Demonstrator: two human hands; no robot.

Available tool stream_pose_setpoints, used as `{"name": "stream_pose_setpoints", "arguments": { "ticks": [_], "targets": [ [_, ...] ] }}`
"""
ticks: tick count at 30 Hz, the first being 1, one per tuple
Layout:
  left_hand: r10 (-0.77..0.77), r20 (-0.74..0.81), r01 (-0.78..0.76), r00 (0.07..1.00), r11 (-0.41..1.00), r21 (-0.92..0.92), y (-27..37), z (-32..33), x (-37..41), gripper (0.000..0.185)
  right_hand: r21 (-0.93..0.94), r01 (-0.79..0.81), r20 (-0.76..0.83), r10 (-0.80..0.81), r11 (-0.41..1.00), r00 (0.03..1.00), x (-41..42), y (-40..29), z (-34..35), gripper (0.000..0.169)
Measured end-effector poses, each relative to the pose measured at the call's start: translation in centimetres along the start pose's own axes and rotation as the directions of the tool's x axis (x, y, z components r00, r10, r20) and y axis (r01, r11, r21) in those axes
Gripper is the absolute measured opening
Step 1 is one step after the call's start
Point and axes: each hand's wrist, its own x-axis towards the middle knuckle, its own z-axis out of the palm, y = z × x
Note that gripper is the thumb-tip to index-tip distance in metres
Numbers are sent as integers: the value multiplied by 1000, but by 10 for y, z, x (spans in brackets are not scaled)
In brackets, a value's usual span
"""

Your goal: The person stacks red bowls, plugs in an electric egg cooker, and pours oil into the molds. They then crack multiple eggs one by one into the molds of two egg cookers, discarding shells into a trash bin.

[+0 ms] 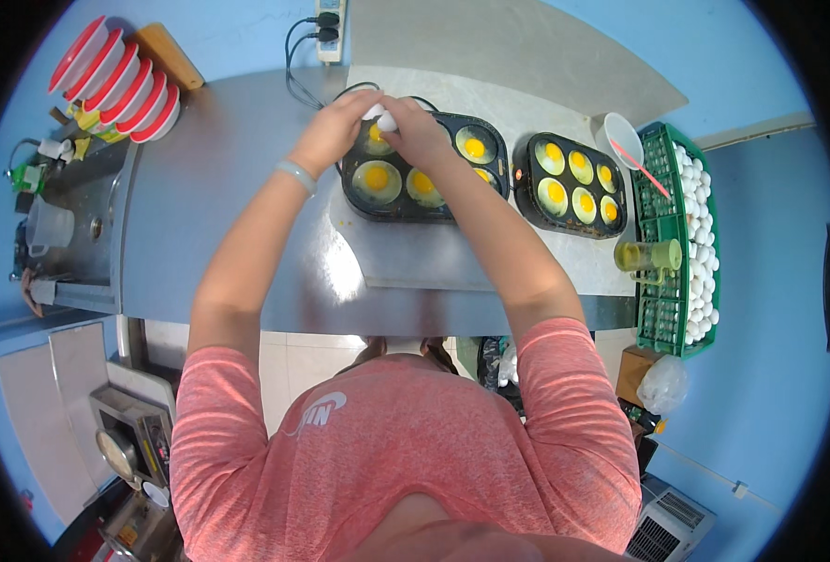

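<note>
My left hand and my right hand meet over the back left well of a black electric egg pan. Between them are two white pieces of eggshell, apparently the halves of one cracked egg, one in each hand. Just below lies a raw egg with a yellow yolk in that well. Other wells hold eggs with whole yolks, such as the front left egg. My right hand and forearm hide part of the pan. To the right, a smaller black egg pan has an egg in each well.
A green crate of white eggs stands at the right, beside an oil bottle and a white bowl with a pink-handled utensil. Cords run to a power strip. At left are a sink and red-rimmed bowls.
</note>
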Motion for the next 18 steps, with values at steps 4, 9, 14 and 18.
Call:
{"name": "stream_pose_setpoints", "arguments": {
  "ticks": [4,9,14,18],
  "targets": [
    [5,51,0,999,995,-104,22,-4,10,56,571,-293,24,341,767,940,-5,-7,2,39],
    [7,-29,-14,1000,971,-240,75,-19,6,63,905,-157,309,358,-396,881,-61,-10,-37,27],
    [-25,97,49,995,965,-258,126,-34,-75,62,883,-118,287,323,-455,902,-246,-3,-94,48],
    [-223,275,336,935,804,-491,145,-5,-145,59,955,-236,275,840,-181,468,-414,-15,-149,54]
  ]
}}
